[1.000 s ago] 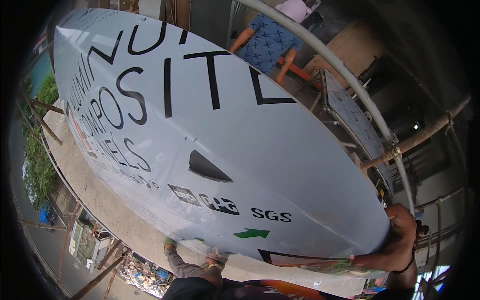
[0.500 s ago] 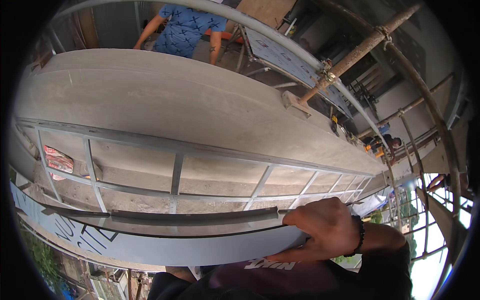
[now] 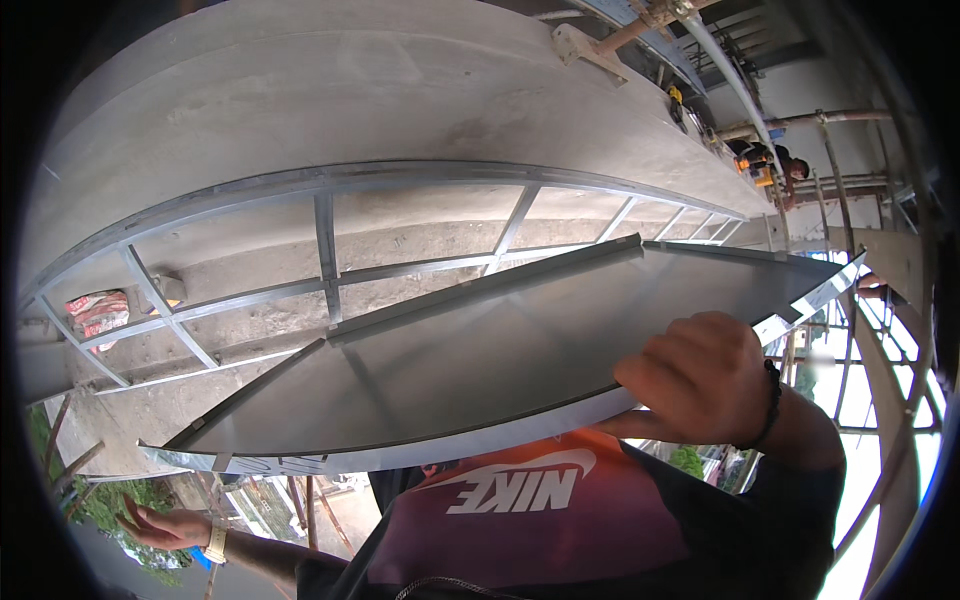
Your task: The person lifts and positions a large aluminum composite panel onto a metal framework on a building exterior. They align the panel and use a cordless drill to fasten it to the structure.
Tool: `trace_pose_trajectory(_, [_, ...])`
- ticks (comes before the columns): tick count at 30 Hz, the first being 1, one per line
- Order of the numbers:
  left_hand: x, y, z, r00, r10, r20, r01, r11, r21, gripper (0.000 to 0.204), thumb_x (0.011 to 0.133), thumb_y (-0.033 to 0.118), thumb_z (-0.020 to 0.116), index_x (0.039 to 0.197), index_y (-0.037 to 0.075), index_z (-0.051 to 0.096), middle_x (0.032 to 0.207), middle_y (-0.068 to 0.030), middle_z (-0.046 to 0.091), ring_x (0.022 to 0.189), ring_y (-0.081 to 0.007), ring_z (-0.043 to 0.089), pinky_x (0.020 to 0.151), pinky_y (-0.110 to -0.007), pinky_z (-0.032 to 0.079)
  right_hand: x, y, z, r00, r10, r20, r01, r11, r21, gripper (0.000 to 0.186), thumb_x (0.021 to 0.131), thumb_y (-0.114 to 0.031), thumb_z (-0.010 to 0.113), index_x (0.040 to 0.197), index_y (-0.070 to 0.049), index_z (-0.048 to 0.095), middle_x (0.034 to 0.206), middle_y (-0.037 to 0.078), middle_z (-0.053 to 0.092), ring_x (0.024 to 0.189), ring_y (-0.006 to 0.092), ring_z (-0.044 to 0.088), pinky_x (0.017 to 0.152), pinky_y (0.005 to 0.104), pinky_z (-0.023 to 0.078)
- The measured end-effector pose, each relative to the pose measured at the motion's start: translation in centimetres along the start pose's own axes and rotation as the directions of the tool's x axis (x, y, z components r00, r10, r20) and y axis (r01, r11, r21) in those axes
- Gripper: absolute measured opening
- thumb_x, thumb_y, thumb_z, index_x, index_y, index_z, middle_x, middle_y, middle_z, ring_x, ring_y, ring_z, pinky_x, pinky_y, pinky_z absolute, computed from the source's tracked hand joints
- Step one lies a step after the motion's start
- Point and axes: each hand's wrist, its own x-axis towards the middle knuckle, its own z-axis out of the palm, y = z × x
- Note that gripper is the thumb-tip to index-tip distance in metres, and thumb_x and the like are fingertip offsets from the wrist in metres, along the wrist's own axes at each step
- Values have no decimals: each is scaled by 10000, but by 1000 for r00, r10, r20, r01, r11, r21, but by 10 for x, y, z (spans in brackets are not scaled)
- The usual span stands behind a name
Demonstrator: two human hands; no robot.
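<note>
My right hand (image 3: 688, 378), with a dark bead bracelet, is closed over the near edge of a long composite panel (image 3: 480, 340). The panel lies across in front of my body, its silvery inner face and folded rims showing, with a white lettered strip along the near edge. My left hand (image 3: 160, 528), wearing a pale wristband, is off to the lower left, away from the panel, palm up with the fingers apart and loosely curled. Beyond the panel runs a galvanized metal frame (image 3: 327, 250) with crossbars.
A concrete wall (image 3: 300, 90) lies behind the frame, with a red-and-white sack (image 3: 98, 318). Rusty scaffold pipes (image 3: 843, 200) fill the right side, where another person (image 3: 795, 170) is at work beside a yellow tool (image 3: 675, 105). Greenery and a drop show below.
The panel has turned from its lettered face to its silvery inner face, uncovering the frame and wall. My left hand has come into view at lower left. The blue-shirted person has left the view.
</note>
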Motion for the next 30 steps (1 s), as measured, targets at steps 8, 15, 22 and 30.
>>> trace_pose_trajectory(8, [-14,103,93,345,-272,898,260,947,187,489,1110,355,411,1301,-23,655,928,-122,686,912,-224,585,875,-373,438,-64,56,36,993,97,68,-98,995,0,439,686,-500,843,770,-159,580,668,-19,492,562,151,545,504,334,423])
trace_pose_trajectory(15, [-47,188,141,471,31,882,-79,997,7,483,1112,350,370,1009,-42,633,910,-157,640,861,-286,579,824,-388,444,-159,124,91,977,210,40,-213,971,106,453,725,-525,816,816,-148,581,692,1,508,606,180,587,538,339,458])
trace_pose_trajectory(22, [-100,300,165,371,240,897,-339,934,-110,482,1110,332,322,891,-19,571,789,-197,565,721,-389,528,683,-460,407,-264,188,168,972,235,17,-234,951,202,466,778,-550,765,892,-138,579,741,17,540,648,213,620,579,371,494])
trace_pose_trajectory(30, [-145,366,170,200,353,914,-443,864,-237,606,1075,500,351,868,7,637,722,-166,587,667,-367,547,621,-484,391,-332,227,227,952,294,-84,-268,935,233,511,728,-546,804,807,-108,553,688,47,520,615,239,607,528,390,473])
